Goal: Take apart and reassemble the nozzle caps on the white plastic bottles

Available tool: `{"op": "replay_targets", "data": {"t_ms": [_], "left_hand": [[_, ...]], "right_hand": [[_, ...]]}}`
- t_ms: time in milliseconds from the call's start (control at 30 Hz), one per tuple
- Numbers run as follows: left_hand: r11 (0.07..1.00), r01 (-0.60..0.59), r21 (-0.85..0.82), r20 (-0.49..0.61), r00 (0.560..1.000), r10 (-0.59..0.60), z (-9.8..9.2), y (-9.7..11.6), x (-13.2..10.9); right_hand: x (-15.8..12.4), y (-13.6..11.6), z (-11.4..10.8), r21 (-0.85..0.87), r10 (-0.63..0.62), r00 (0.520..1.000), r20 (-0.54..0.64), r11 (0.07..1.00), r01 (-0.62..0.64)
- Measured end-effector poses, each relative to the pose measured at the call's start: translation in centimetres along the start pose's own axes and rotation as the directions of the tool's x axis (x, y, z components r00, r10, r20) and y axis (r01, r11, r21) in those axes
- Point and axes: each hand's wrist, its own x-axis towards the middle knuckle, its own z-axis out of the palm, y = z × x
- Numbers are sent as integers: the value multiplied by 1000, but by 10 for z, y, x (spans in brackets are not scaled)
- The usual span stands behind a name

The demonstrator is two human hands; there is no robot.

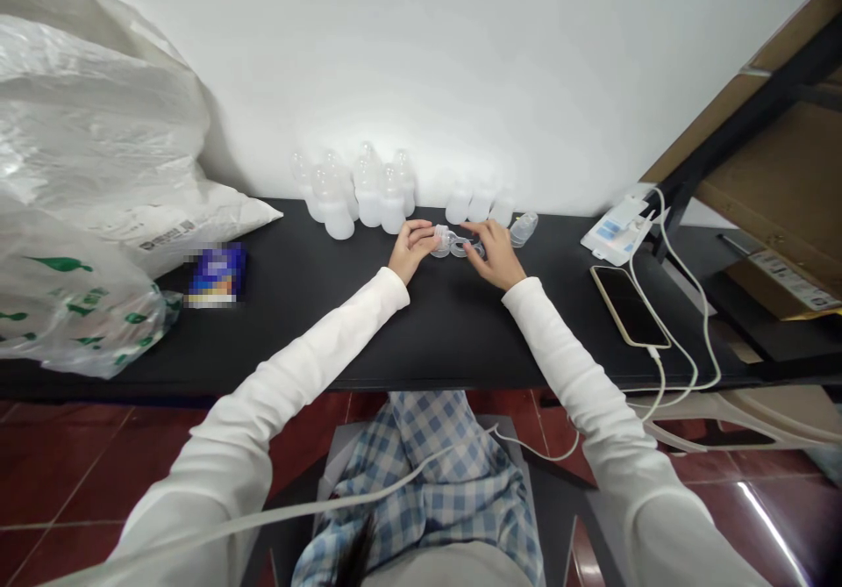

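Note:
My left hand (413,249) is closed, its fingertips on a small clear ribbed plastic collar (442,240) above the black table. My right hand (496,255) is just to the right, thumb and forefinger bent around a clear ring-shaped plastic piece (459,248) that lies against the collar. How the two pieces fit together is too small to make out. Beyond my right hand a clear domed cap (524,229) lies on its side. Behind both hands stand short whitish bottles (459,204) without domed tops. Several bottles with clear domed tops (338,214) are grouped to the left.
A large white plastic bag (98,122) and a green-printed bag (85,315) fill the left side, beside a blue packet (216,273). At right are a white power strip (618,227), a charging phone (630,306) and loose cables (707,306). A white wall backs the table.

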Motion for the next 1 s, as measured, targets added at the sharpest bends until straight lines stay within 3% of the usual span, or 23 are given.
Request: {"op": "replay_targets", "data": {"t_ms": [100, 300, 533, 667, 867, 1000], "left_hand": [[998, -50, 28, 79, 996, 48, 2, 5, -3], [989, -121, 80, 212, 972, 102, 6, 14, -9], [984, -106, 142, 213, 974, 74, 6, 14, -10], [979, -112, 169, 213, 974, 74, 9, 9, -12], [966, -22, 257, 47, 999, 10, 6, 4, -8], [958, 93, 271, -194, 980, -40, -7, 0, 6]], "right_hand": [[1, -11, 11, 141, -55, 998, -16, 988, 57], [-3, -16, 22, 343, 26, 996, -82, 939, 4], [0, -22, 24, 400, 114, 989, -98, 914, -66], [1, -21, 22, 364, 97, 989, -115, 930, -49], [2, -9, 13, 206, -57, 998, -17, 977, 59], [3, 15, -5, -83, 83, 991, -109, 992, -92]]}}
